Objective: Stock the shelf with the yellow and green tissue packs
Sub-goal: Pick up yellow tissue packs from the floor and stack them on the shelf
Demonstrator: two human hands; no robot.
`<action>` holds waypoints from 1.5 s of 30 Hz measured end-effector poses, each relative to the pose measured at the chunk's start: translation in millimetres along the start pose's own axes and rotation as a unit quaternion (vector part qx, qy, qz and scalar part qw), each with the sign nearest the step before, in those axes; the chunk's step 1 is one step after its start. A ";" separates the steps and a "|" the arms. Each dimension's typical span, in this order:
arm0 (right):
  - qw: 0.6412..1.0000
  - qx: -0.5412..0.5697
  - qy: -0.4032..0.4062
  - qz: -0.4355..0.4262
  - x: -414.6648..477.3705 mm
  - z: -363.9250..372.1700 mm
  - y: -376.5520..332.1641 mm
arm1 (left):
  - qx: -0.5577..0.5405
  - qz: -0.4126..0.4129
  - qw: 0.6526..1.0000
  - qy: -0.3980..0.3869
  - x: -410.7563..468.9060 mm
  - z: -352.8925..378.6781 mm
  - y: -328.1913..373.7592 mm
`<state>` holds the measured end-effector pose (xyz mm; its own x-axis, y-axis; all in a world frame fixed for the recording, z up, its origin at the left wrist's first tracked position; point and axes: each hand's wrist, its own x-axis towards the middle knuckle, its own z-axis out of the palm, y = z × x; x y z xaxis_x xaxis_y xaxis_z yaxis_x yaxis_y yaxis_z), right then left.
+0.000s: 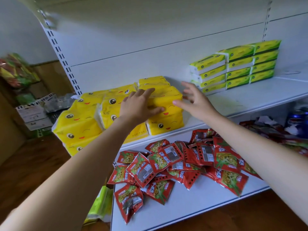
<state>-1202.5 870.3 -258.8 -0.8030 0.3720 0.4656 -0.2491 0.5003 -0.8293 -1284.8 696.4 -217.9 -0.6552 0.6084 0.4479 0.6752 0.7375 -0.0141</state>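
Observation:
Yellow tissue packs [93,114] with cartoon faces are piled on the left half of the white shelf [241,99], some hanging past its left end. My left hand [140,105] lies flat on top of the rightmost yellow stack [166,120], fingers straight, thumb against its front. My right hand [198,102] hovers open just right of that stack, fingers spread, not touching it. Green tissue packs [236,65] stand in neat stacks at the back right of the same shelf.
On the lower shelf [191,207] lie several red snack packets [175,165]. More red packets and blue cans [298,119] are at the right. Cardboard boxes [35,114] and bagged goods stand on the left. A green pack [100,205] rests on the floor.

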 end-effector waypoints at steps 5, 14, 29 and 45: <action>0.990 -0.029 0.071 -0.118 4.8 9.6 -42.8 | -0.061 -0.008 0.995 0.081 -9.6 -18.6 -20.2; 0.956 -0.105 -0.021 -0.273 -11.0 136.2 -110.4 | -0.095 -0.111 0.980 0.136 -76.4 -43.3 -137.7; 0.946 -0.058 -0.291 -0.128 -179.5 454.0 -35.5 | -0.143 -0.429 0.890 0.051 -365.8 94.7 -354.2; 0.886 -0.193 -0.410 0.094 -236.9 545.3 52.8 | -0.236 -0.439 0.831 -0.248 -454.1 173.4 -409.1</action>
<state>-1320.8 382.1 -581.4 -0.9736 -0.1375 -0.1821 0.0071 0.7794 -0.6265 -1322.2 169.3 -570.5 -0.9450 0.0291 -0.3257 -0.1561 0.8351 0.5275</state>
